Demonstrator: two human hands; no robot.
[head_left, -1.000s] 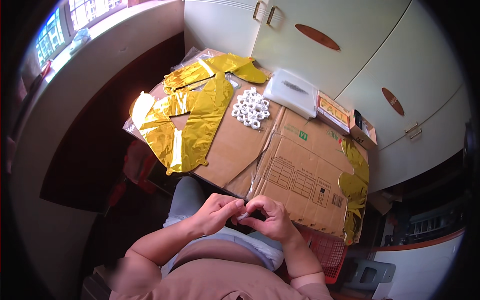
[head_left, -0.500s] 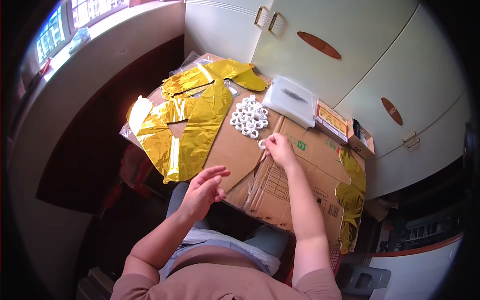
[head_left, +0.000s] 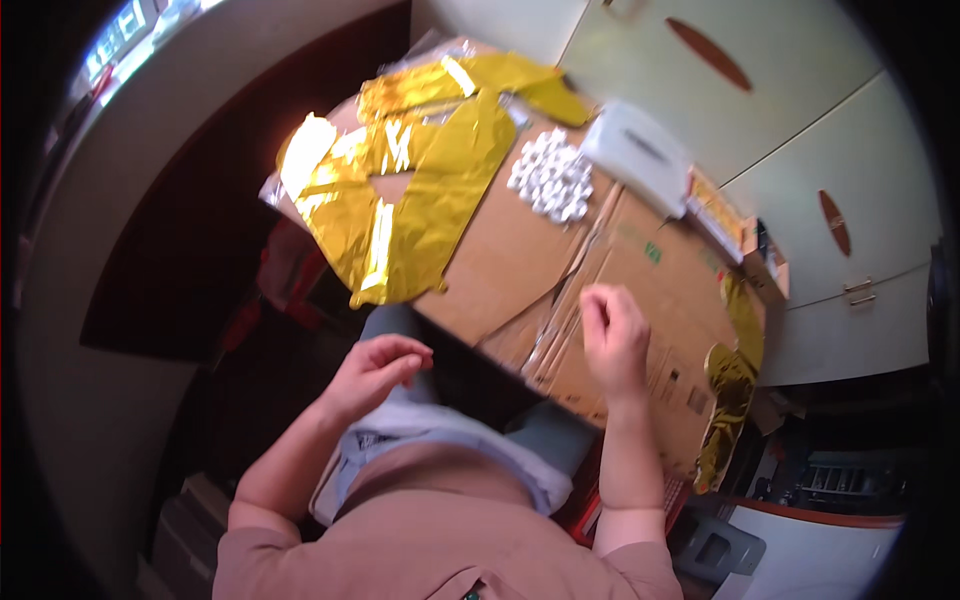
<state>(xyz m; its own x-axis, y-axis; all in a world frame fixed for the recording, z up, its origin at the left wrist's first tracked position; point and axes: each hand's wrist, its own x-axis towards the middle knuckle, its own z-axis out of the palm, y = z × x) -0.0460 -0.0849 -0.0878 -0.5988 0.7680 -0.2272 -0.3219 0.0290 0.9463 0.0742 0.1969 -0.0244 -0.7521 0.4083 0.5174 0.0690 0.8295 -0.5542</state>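
My right hand [head_left: 613, 335] is closed above the cardboard sheet [head_left: 490, 270], its fingers curled inward. The white ring it pinched a moment earlier is hidden inside the fingers now. Out over my lap, just off the cardboard's near edge, my left hand [head_left: 380, 372] hangs with loosely bent fingers and nothing visible in it. A cluster of small white rings [head_left: 550, 177] lies farther back on the cardboard, blurred by motion. To its left spreads a large gold foil balloon [head_left: 430, 210], flat and uninflated, with an opening in its middle.
Another flat gold foil piece [head_left: 530, 85] lies at the back, and a curved one [head_left: 728, 390] along the right edge. A translucent white plastic box [head_left: 640, 155] and small cartons [head_left: 715, 215] stand before the pale cabinets [head_left: 790, 150].
My right hand has drawn back from the white rings toward me, closing further. My left hand has lowered slightly and its fingers have curled in. The view has shifted, so the table sits higher and farther right.
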